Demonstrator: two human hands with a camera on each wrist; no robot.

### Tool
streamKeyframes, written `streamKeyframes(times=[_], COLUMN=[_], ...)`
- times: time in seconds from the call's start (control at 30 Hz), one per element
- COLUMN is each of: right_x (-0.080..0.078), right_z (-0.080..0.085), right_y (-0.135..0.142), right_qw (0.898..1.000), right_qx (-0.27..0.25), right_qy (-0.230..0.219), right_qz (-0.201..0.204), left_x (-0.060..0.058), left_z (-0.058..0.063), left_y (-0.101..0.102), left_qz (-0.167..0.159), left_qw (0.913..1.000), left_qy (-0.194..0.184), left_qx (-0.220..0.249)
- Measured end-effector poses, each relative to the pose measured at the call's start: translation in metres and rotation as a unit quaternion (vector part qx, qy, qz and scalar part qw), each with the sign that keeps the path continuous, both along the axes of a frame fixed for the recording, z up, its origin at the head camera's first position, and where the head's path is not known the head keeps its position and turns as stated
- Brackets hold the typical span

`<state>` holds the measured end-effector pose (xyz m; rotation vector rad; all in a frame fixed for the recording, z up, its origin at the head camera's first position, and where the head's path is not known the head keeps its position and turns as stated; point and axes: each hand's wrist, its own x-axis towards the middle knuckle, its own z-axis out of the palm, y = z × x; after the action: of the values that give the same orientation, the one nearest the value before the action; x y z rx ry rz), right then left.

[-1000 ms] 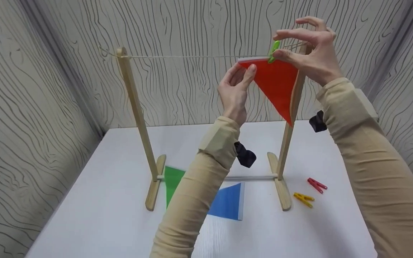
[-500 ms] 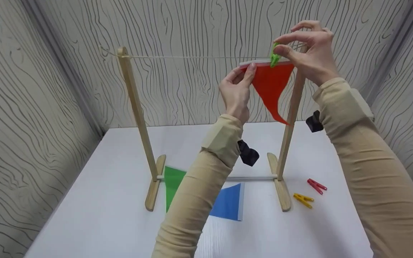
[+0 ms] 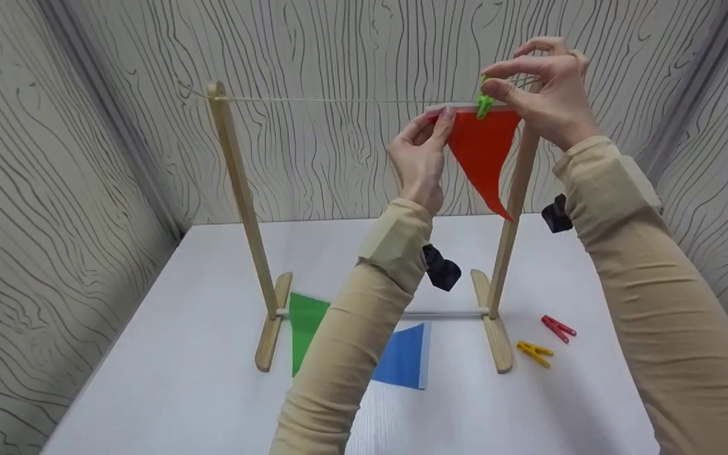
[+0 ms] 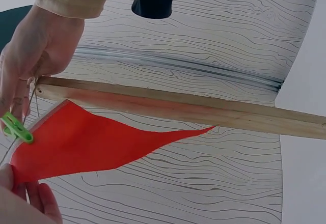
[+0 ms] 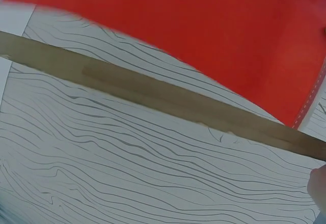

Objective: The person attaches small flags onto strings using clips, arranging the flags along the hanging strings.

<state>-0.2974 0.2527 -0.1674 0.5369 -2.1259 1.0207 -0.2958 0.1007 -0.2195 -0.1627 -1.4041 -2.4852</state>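
Note:
A red triangular flag with a white top band hangs point down at the right end of the string. The thumb and fingers of my left hand pinch its upper left corner. My right hand holds a bright green clothespin between thumb and forefinger, its other fingers raised. The clothespin's nose overlaps the flag's top band at the string, as the left wrist view also shows with the clothespin across the flag's edge. The right wrist view has mostly the red flag and a wooden post.
The string runs between two wooden posts, left and right, joined low by a white rod. On the white table lie a green flag, a blue flag, a yellow clothespin and a red clothespin.
My right thumb and forefinger have come closer together on the green clothespin. My left hand has shifted slightly right with the flag's corner, and the flag's lower part has swung and curled.

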Motion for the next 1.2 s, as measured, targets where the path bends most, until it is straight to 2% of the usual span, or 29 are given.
streamKeyframes(times=[0.33, 0.8, 1.07, 1.2], right_x=[0.0, 0.004, 0.004, 0.002], right_z=[-0.001, -0.004, -0.007, -0.01], right_y=[0.003, 0.005, 0.009, 0.012], right_qw=[1.0, 0.999, 0.998, 0.996], right_qx=[-0.014, -0.025, -0.031, -0.037], right_qy=[-0.012, 0.035, 0.057, 0.071], right_qz=[-0.004, 0.02, 0.023, 0.031], left_x=[0.001, 0.002, 0.002, 0.004], left_z=[0.0, -0.005, -0.014, -0.022], left_y=[0.0, -0.01, -0.017, -0.022], left_qz=[-0.001, -0.009, -0.021, -0.028], left_qw=[1.0, 0.9999, 0.9996, 0.9988], left_qy=[-0.009, -0.004, 0.007, 0.006], left_qx=[0.004, -0.012, -0.019, -0.041])
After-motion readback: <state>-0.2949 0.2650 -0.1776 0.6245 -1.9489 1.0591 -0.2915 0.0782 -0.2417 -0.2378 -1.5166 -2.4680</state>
